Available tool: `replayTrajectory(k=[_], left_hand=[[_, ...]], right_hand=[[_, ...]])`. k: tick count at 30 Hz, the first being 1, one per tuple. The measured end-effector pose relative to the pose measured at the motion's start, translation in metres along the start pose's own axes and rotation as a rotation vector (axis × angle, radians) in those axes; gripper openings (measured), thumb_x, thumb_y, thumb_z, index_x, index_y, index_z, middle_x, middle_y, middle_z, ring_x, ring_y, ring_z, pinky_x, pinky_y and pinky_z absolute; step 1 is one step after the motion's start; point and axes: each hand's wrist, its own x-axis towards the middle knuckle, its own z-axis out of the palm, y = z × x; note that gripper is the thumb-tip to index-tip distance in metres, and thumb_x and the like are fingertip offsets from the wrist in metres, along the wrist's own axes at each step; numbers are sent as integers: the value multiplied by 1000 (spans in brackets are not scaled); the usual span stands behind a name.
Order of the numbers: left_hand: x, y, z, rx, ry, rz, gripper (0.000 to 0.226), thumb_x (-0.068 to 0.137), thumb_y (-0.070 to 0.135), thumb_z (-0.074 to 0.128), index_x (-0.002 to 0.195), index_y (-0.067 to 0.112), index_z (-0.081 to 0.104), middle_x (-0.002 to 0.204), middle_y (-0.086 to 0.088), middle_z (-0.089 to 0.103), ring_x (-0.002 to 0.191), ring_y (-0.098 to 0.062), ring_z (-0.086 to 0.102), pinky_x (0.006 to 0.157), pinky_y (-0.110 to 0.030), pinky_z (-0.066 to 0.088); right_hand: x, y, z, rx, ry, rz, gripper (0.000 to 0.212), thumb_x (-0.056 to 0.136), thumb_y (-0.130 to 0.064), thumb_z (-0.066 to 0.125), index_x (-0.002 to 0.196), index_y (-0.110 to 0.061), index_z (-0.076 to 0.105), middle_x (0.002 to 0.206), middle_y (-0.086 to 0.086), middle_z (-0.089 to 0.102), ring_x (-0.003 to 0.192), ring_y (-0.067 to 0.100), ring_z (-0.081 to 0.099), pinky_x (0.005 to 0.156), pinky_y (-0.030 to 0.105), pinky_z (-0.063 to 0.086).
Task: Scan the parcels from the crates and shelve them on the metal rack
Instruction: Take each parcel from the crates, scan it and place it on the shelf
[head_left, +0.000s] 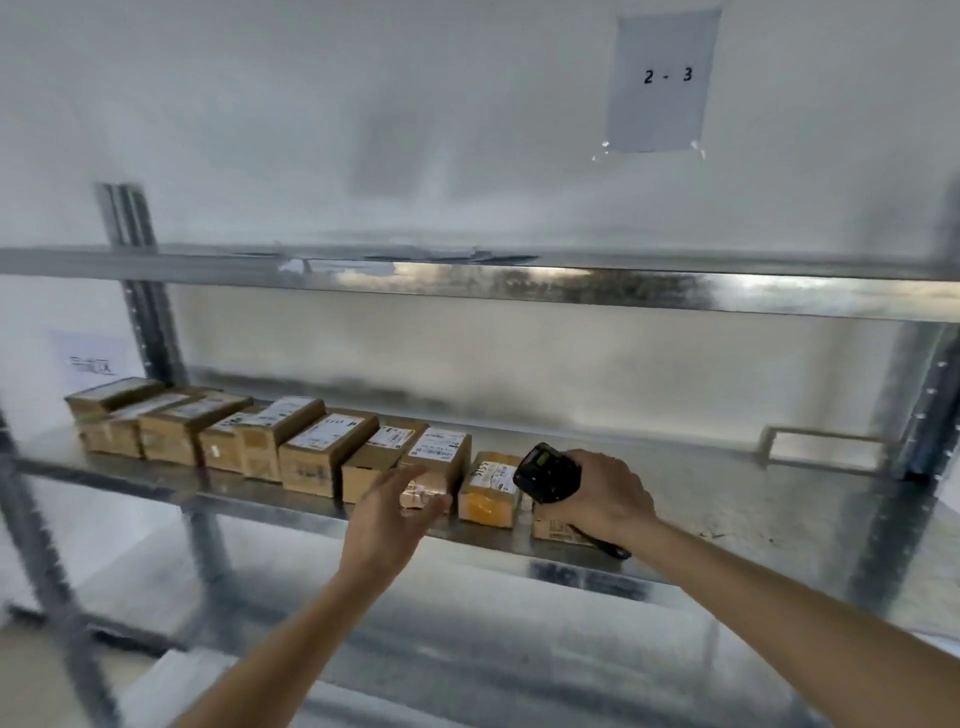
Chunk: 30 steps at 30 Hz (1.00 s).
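Observation:
A row of several brown cardboard parcels (311, 447) with white labels stands along the front of the metal rack's middle shelf (727, 499). My left hand (395, 514) reaches with straight fingers to the front of one parcel (441, 457) near the row's right end; motion blur hides whether it touches. My right hand (602, 493) grips a black handheld scanner (545, 473), held just above the shelf. A small parcel (491, 491) with a yellow front stands between my hands. Another parcel (553, 530) lies partly hidden beneath my right hand.
The shelf stretches bare to the right of my right hand, up to the grey upright (914, 415). An upper shelf beam (467, 280) crosses overhead. A paper sign reading "2 - 3" (665, 78) hangs on the white wall. A lower shelf (467, 623) lies beneath my arms.

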Motion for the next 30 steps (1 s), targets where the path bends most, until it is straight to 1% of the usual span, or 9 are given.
replayTrajectory(k=[2, 4, 9, 11, 15, 21, 23, 26, 30], left_hand=[[-11, -20, -50, 51, 32, 7, 57, 83, 55, 73, 134, 33, 60, 146, 10, 48, 123, -16, 56, 94, -30, 48], [-25, -41, -101, 83, 61, -4, 59, 82, 58, 71, 135, 37, 58, 153, 10, 39, 130, -17, 51, 97, -32, 44], [-79, -115, -249, 178, 121, -95, 69, 81, 65, 66, 143, 38, 50, 162, 7, 29, 144, -19, 36, 110, -41, 38], [-107, -148, -311, 220, 168, -153, 73, 81, 65, 67, 145, 38, 46, 161, 7, 32, 144, -17, 37, 113, -40, 36], [-167, -199, -424, 262, 287, -277, 81, 81, 62, 70, 150, 30, 43, 149, 7, 51, 137, -15, 46, 111, -36, 39], [-253, -263, -560, 366, 438, -456, 79, 81, 65, 68, 149, 38, 40, 139, 11, 58, 131, -14, 51, 104, -35, 43], [-279, -287, -599, 391, 476, -515, 79, 80, 66, 67, 149, 36, 43, 142, 9, 57, 133, -13, 50, 107, -36, 44], [-308, -322, -647, 435, 526, -587, 79, 77, 72, 66, 145, 35, 49, 135, 10, 62, 126, -10, 56, 101, -32, 49], [-323, -371, -708, 462, 616, -666, 65, 85, 48, 73, 142, 23, 54, 126, 10, 64, 114, -9, 57, 88, -23, 41]], right_hand=[[-15, -49, 17, 26, -31, -55, 56, 61, -43, 90, 111, -37, 66, 100, -9, 72, 89, 13, 66, 76, 32, 58], [-26, -97, 40, 83, -57, -113, 60, 52, -51, 90, 105, -35, 69, 95, -8, 72, 87, 13, 68, 75, 35, 60], [-71, -238, 117, 88, -193, -282, 71, 49, -57, 88, 113, -34, 67, 101, -7, 73, 90, 14, 69, 77, 35, 58], [-95, -298, 150, 67, -230, -338, 62, 54, -55, 88, 107, -31, 68, 95, -7, 72, 85, 13, 68, 68, 30, 55], [-140, -406, 211, 50, -308, -462, 50, 55, -56, 85, 93, -29, 67, 85, -10, 70, 77, 9, 66, 58, 28, 49], [-203, -551, 297, 61, -427, -638, 49, 50, -56, 83, 89, -30, 68, 86, -9, 72, 82, 14, 69, 70, 32, 59], [-222, -596, 329, 67, -462, -702, 53, 49, -59, 82, 92, -30, 70, 89, -7, 72, 87, 18, 69, 74, 34, 59], [-246, -655, 375, 67, -549, -813, 67, 51, -63, 82, 108, -30, 72, 96, -8, 71, 90, 17, 67, 68, 30, 54], [-263, -736, 440, 44, -670, -901, 72, 58, -59, 86, 122, -31, 70, 102, -11, 72, 92, 13, 67, 80, 34, 60]])
